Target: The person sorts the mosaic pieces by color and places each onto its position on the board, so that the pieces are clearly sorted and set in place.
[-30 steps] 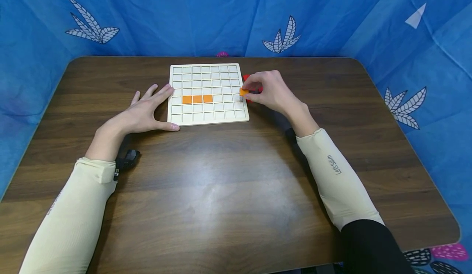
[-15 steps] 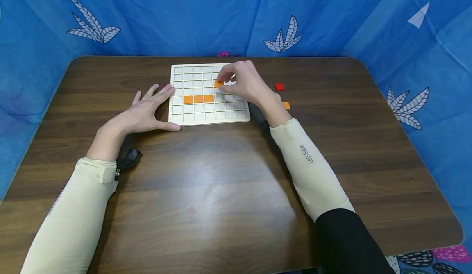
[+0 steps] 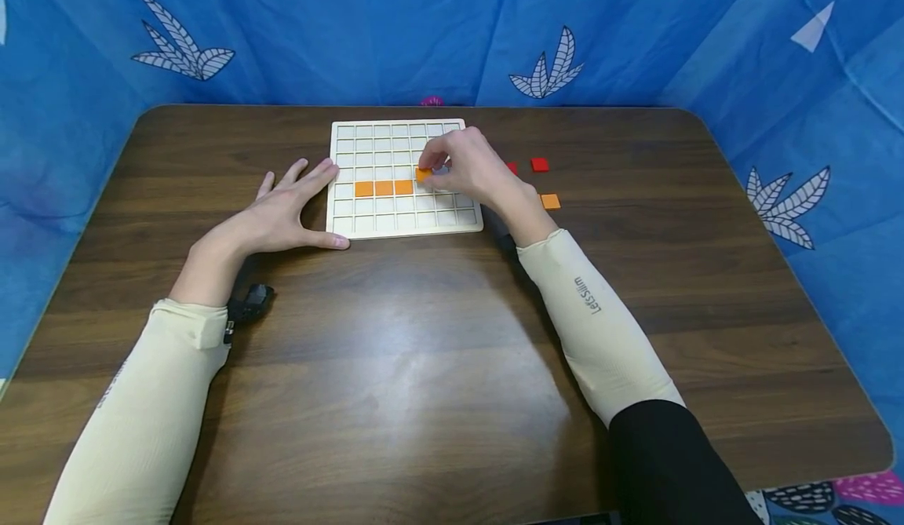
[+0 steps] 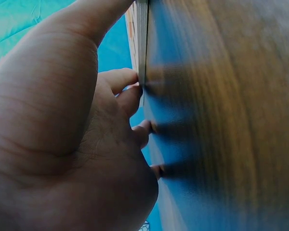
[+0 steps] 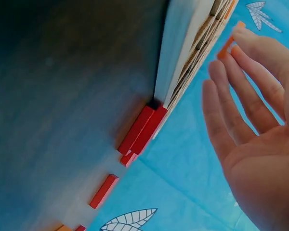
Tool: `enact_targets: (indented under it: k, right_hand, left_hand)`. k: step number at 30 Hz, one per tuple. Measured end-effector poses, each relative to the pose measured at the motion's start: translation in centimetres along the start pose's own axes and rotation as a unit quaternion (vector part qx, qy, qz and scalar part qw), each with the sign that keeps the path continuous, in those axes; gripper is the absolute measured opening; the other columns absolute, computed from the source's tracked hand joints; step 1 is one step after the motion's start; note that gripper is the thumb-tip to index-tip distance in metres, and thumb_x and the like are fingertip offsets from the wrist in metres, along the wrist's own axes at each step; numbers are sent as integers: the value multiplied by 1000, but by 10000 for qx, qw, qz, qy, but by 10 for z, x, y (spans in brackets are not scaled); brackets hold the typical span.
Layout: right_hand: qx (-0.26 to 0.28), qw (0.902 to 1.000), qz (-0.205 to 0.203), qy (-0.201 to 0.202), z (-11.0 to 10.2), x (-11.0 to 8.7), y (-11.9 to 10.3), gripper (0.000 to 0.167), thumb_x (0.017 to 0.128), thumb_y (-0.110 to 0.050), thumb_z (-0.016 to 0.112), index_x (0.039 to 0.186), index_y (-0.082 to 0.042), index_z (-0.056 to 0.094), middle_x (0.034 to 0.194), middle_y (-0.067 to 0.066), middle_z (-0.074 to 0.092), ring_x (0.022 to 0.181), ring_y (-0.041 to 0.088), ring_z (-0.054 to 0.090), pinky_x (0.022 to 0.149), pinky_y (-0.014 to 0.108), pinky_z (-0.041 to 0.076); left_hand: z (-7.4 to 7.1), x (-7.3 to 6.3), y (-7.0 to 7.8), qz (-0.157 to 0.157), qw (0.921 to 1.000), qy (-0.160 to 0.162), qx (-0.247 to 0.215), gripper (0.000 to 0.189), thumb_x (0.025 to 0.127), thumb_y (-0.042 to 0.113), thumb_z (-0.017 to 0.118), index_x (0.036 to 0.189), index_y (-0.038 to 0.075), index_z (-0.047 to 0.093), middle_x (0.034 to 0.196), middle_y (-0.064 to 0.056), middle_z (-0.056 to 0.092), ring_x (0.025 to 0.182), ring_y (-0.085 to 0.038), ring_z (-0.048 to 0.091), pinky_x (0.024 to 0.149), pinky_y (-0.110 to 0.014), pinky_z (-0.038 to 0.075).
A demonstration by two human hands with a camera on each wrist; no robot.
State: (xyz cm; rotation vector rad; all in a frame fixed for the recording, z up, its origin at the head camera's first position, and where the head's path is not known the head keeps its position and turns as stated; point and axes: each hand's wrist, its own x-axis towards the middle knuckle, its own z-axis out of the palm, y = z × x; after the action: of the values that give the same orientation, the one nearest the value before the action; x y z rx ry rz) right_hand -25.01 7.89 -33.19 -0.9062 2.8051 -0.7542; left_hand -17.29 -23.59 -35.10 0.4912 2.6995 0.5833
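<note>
A pale gridded board [image 3: 381,146] lies near the far side of the table, with three orange square tiles [image 3: 384,188] side by side in one row. My left hand [image 3: 278,211] is spread at the board's left edge, thumb at the near corner and fingertips touching the side. Over the right half of the grid, my right hand [image 3: 469,165] pinches another orange tile [image 3: 422,175] between thumb and fingertips. The right wrist view shows this tile [image 5: 226,47] tilted and apart from the board, its other fingers loosely extended.
Right of the board lie a red tile [image 3: 540,165], a second red one [image 3: 512,168] partly behind the right hand, and an orange tile [image 3: 550,202]. In the right wrist view red tiles [image 5: 142,129] sit close to the board's edge. A blue patterned cloth [image 3: 318,30] surrounds the table.
My right hand has carried the orange tile left from the board's right edge to over the grid, then slightly nearer. The left hand keeps its place. The tiles on the right have come into view.
</note>
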Motion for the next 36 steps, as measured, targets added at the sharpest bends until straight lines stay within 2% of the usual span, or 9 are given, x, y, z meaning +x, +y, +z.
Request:
enact_targets:
  k: [6, 18, 22, 27, 36]
  right_hand:
    - [-49, 9998, -66, -164, 5, -2, -1, 18, 89, -17, 87, 106, -12, 83, 102, 2, 79, 95, 16, 68, 91, 29, 55]
    - [-139, 9996, -256, 53, 13, -7, -3, 11, 90, -13, 86, 101, -11, 83, 102, 2, 79, 93, 16, 67, 88, 28, 56]
    - [-377, 9988, -307, -29, 15, -9, -9, 14, 91, -14, 84, 105, -10, 83, 106, 4, 80, 96, 18, 68, 91, 31, 56]
    - [-609, 9973, -393, -137, 16, -11, -15, 17, 93, -14, 82, 110, -9, 82, 108, 6, 79, 92, 20, 67, 89, 30, 57]
    - [-487, 9988, -98, 27, 12, -18, -11, 22, 93, -21, 83, 113, -13, 82, 113, 2, 78, 102, 17, 67, 95, 31, 55]
  left_hand:
    - [0, -1, -1, -6, 10000, 7, -29, 125, 84, 64, 82, 172, 19, 5, 179, 0, -3, 164, -36, -13, 124, -70, -15]
    - [0, 0, 0, -16, 10000, -6, -21, 125, 84, 64, 82, 172, 19, 5, 179, 0, -3, 164, -36, -13, 125, -69, -15]
    - [1, 0, -1, -16, 10000, 11, 10, 125, 84, 64, 82, 172, 19, 6, 179, 0, -3, 164, -36, -13, 125, -69, -15]
    - [1, -1, -2, -22, 10000, 8, 8, 125, 83, 64, 82, 172, 19, 6, 179, -1, -3, 164, -37, -13, 124, -69, -16]
    - [1, 0, -3, 8, 10000, 8, 18, 125, 84, 63, 82, 172, 18, 5, 179, -1, -3, 164, -37, -13, 124, -69, -16]
